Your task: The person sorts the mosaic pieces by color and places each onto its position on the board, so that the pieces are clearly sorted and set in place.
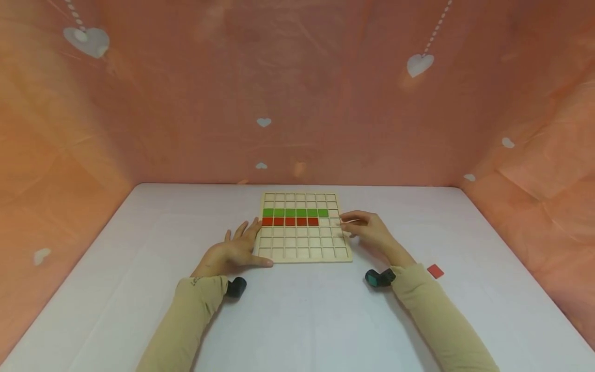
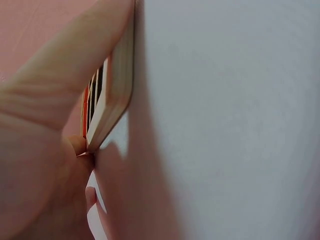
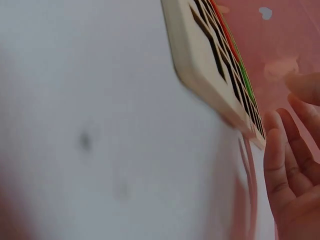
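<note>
A light wooden grid board lies flat on the white table, with a row of green square tiles and, just nearer, a row of red square tiles in its cells. My left hand is spread at the board's near left corner. Its thumb lies against the front edge and its fingers reach along the left side. Beside the right edge is my right hand, its fingertips right at the rim by the two rows. No tile shows between its thumb and fingers, which are lightly bent.
One loose red tile lies on the white table, right of the right sleeve. Black wrist cameras sit at both cuffs. Pink-orange cloth with white hearts hangs behind the table and along its sides.
</note>
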`<state>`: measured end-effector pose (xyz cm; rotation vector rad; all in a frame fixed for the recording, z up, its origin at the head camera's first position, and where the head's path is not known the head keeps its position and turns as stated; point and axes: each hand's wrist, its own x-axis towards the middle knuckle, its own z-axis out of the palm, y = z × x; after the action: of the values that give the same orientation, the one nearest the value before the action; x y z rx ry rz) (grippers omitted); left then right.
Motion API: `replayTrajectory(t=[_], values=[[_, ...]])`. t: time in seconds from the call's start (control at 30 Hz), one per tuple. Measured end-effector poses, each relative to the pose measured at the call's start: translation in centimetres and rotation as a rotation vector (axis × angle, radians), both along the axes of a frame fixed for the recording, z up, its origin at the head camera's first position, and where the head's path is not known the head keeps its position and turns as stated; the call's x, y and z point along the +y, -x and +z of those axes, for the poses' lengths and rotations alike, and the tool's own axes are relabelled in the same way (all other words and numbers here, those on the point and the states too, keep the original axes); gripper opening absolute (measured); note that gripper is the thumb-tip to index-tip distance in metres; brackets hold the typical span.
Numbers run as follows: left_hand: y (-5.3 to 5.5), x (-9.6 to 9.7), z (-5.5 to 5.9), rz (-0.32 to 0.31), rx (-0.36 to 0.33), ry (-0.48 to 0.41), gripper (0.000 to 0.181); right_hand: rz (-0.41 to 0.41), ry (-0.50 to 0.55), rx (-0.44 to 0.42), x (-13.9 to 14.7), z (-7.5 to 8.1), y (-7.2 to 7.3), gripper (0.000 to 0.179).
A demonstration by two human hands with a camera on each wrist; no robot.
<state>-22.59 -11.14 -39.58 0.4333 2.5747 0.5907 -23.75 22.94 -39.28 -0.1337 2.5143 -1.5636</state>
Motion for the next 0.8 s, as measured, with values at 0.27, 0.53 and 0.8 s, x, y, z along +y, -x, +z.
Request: replayTrajectory(t=[0.27,0.53,0.8], values=[[-0.1,0.0,0.4,-0.008,0.001,-0.005,0.120,0.016,-0.020,0.022,1.5,0.4,-0.8,0.041],[-0.8,0.1,1.2,0.001,-0.015,-0.026,0.116,0.045,-0.046,0.023,3.0,0.3,-1.5,0.041],[-0.6,0.3,1.1,0.011,0.000,-0.018,0.113,0.063,-0.027,0.033,4.7,0.3,-2.4,0.041]])
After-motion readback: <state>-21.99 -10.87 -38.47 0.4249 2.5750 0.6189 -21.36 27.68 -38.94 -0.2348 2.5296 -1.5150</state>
